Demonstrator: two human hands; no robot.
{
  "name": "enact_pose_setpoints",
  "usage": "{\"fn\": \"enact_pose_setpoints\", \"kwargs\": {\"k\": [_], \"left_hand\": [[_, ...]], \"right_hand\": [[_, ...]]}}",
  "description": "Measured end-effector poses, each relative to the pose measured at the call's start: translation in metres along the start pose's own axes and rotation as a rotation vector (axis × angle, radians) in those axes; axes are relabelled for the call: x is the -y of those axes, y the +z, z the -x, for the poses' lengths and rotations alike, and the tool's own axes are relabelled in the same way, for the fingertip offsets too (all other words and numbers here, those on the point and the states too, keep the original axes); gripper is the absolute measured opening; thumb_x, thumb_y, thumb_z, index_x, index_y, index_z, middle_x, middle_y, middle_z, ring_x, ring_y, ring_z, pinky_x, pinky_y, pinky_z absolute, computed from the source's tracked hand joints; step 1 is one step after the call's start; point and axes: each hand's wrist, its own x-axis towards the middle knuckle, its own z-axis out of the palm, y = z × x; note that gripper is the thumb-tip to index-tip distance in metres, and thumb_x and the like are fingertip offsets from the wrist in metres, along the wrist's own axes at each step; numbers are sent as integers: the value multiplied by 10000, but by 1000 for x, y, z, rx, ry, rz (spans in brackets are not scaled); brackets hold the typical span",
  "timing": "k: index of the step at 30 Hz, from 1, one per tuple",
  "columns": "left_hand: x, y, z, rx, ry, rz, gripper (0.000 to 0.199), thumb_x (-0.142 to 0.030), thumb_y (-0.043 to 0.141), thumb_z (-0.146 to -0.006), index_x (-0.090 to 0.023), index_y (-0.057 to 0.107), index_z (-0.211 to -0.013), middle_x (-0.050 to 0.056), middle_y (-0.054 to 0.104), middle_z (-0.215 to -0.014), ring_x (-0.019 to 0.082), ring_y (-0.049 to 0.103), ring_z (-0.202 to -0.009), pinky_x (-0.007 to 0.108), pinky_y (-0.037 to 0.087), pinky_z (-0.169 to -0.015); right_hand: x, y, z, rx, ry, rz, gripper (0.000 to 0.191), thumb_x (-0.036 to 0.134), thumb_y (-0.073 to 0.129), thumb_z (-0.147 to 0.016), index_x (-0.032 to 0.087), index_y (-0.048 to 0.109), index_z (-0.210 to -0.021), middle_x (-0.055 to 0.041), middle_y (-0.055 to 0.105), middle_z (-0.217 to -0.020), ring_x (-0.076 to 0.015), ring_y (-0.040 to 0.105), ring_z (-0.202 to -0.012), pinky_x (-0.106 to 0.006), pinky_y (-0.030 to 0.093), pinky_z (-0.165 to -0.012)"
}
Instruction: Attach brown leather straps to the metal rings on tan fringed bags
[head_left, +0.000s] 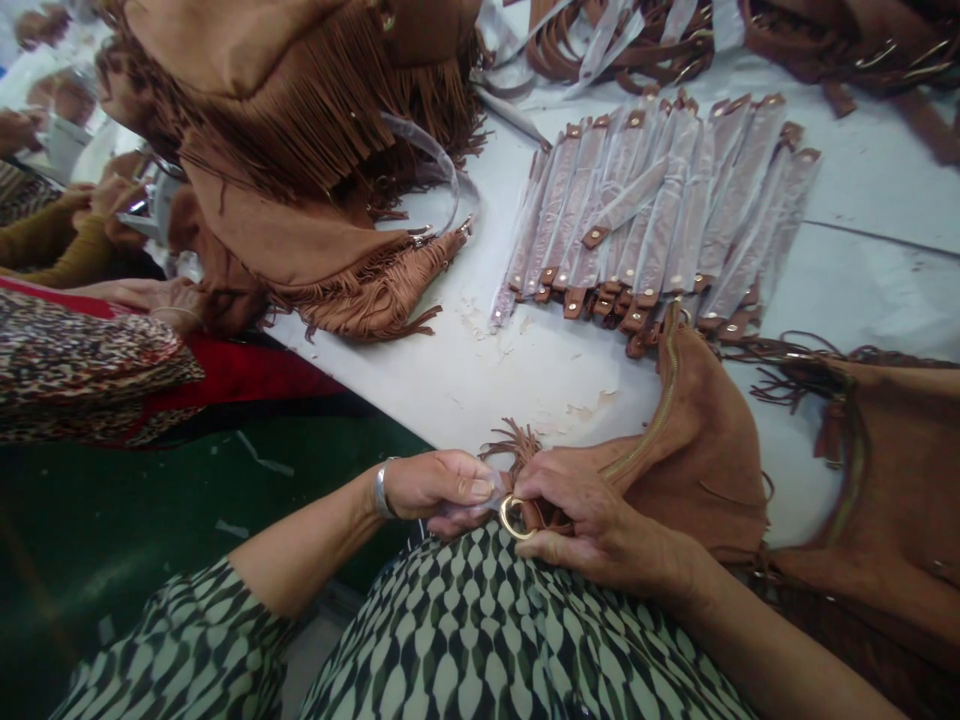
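Observation:
A brown suede bag (705,430) with a brass zipper lies at the table edge, its near end drawn toward my body. My right hand (600,515) is closed around that end, its thumb and fingers on either side of a gold ring (504,518). Close to the ring, my left hand (454,490) pinches a strip wrapped in clear plastic (495,488), which reaches the ring. Whether the strip passes through it, I cannot tell. A brown fringe tassel (517,440) pokes out just beyond both hands.
Beyond the bag lies a pile of plastic-wrapped straps (652,210) with brown ends. Fringed brown bags (315,130) are heaped at upper left, beside a co-worker's hand (176,300). Another brown bag (892,470) lies right. Brown belts (637,45) sit at the far side of the white table (480,370).

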Motion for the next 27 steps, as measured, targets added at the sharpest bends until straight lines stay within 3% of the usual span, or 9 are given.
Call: {"fn": "enact_pose_setpoints", "kwargs": {"k": [5, 11, 15, 20, 27], "left_hand": [[-3, -2, -2, -4, -63, -6, 304, -409, 615, -734, -133, 497, -688, -43, 399, -516, 45, 306, -341, 171, 198, -303], [-16, 0, -10, 117, -170, 43, 286, -404, 637, -704, -135, 543, -679, -45, 361, -440, 62, 263, -313, 187, 129, -276], [-14, -1, -11, 123, -178, 69, 271, -386, 630, -713, -130, 542, -700, -37, 387, -456, 64, 284, -311, 185, 152, -270], [-5, -7, -9, 15, -34, 76, 302, -412, 544, -787, -132, 501, -682, -53, 360, -457, 47, 276, -313, 170, 178, -296], [-1, 1, -9, -139, 25, -108, 298, -417, 564, -792, -132, 493, -741, -69, 388, -466, 29, 264, -328, 150, 192, -297]], "right_hand": [[-2, 0, 0, 11, -25, -31, 193, 332, 610, -795, 163, 525, -833, -10, 502, -744, -132, 449, -713, -266, 381, -659], [-4, 4, -1, 43, -49, -52, 213, 345, 614, -790, 170, 497, -762, 4, 480, -712, -126, 435, -691, -258, 368, -636], [-7, 9, 3, -51, -25, -40, 203, 342, 610, -793, 168, 506, -815, -11, 476, -741, -139, 428, -701, -269, 364, -636], [-6, 8, 5, -66, 5, -44, 192, 308, 628, -782, 159, 520, -838, -10, 475, -758, -133, 427, -703, -265, 358, -648], [1, 7, 1, -31, 43, 45, 196, 330, 606, -794, 165, 500, -794, -13, 487, -765, -143, 435, -732, -279, 351, -674]]}}
